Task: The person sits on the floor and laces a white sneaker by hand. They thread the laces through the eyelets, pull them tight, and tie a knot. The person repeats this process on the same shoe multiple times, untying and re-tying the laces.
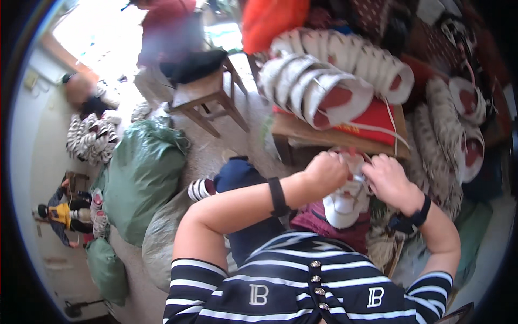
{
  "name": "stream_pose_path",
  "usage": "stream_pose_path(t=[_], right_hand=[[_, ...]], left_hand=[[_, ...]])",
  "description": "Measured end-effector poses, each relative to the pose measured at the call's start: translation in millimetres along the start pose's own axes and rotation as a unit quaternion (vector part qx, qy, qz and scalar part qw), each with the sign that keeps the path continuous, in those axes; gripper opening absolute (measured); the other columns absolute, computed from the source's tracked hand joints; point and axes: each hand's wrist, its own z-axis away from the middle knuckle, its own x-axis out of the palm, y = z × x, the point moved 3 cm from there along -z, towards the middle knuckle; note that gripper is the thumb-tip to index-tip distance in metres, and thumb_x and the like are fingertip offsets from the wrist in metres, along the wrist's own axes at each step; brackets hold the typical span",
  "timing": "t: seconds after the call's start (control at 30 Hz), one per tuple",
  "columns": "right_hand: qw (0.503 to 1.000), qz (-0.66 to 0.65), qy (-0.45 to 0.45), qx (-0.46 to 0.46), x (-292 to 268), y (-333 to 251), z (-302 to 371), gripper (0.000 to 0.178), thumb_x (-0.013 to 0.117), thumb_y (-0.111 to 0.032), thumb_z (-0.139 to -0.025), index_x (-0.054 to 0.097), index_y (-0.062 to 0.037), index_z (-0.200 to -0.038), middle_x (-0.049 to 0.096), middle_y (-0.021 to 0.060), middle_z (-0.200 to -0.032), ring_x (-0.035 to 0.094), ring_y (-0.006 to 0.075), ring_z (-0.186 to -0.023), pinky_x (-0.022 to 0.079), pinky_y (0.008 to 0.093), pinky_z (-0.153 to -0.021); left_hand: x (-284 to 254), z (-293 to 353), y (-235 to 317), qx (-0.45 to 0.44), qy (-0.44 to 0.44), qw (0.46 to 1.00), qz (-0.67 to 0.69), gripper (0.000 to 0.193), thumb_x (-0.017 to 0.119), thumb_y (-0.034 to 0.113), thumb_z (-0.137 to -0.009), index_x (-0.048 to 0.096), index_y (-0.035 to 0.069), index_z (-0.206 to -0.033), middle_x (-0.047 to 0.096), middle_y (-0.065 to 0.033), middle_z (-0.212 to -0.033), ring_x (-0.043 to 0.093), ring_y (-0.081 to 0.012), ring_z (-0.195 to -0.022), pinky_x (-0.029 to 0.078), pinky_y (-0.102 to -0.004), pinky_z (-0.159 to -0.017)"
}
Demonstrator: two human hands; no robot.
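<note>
Lettering is seen on a striped shirt (291,281) and a red sheet (375,116).
The same single white block letter (259,295) is borne on both sides of the shirt's chest, with the button row (315,279) set between; yellow characters (347,128) are shown on the sheet by the desk's (310,132) edge nearest the wearer, too small and blurred to be read.

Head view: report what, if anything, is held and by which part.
The left hand and right hand grip the white shoe near its far end, from opposite sides.
</note>
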Motion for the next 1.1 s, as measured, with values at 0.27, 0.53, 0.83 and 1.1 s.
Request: stream_pose_path(t=[0.27,0.53,0.83,1.1], right_hand=[[0.990,-0.102,-0.051,-0.085,-12.7,11.0,-13.2,0.017,0.064,-0.010,-0.080,0.057,-0.0062,-0.095,0.057,0.0165,-0.092,0.061,0.0380,-0.087,0.051,0.0477,-0.074],[0.941,-0.299,-0.111,0.112,7.4,31.0,-3.9,0.019,0.068,-0.023,-0.087,0.070,-0.0040,-0.084,0.055,0.0139,-0.088,0.059,0.0305,-0.081,0.048,0.0383,-0.073],[0.792,-0.489,-0.056,0.362,56.9,44.2,11.3,0.018,0.068,-0.016,-0.084,0.072,0.0009,-0.083,0.058,0.0044,-0.086,0.059,0.0144,-0.079,0.047,0.0297,-0.067],[0.839,-0.472,0.049,0.266,-0.3,-11.3,-9.3,0.022,0.068,-0.016,-0.094,0.064,-0.0029,-0.076,0.051,-0.0010,-0.081,0.046,0.0051,-0.060,0.036,0.0211,-0.052]], left_hand=[[2.0,-5.0,-55.0,0.147,0.022,0.953,0.265,0.033,0.065,0.008,-0.084,0.062,0.001,-0.116,0.058,-0.0163,-0.107,0.064,-0.0368,-0.099,0.055,-0.0446,-0.085],[34.0,-2.0,-66.4,0.111,0.068,0.919,0.373,0.016,0.072,0.019,-0.079,0.070,0.006,-0.087,0.063,-0.0139,-0.105,0.064,-0.0351,-0.085,0.051,-0.0469,-0.075],[97.3,-15.7,-35.5,-0.045,0.249,0.836,0.486,0.012,0.070,0.014,-0.070,0.070,0.001,-0.071,0.061,-0.0212,-0.101,0.056,-0.0363,-0.105,0.050,-0.0413,-0.089],[8.6,3.5,-0.4,-0.118,0.318,0.655,0.676,0.014,0.074,0.014,-0.083,0.067,0.002,-0.080,0.049,-0.0148,-0.100,0.054,-0.0302,-0.095,0.048,-0.0381,-0.084]])
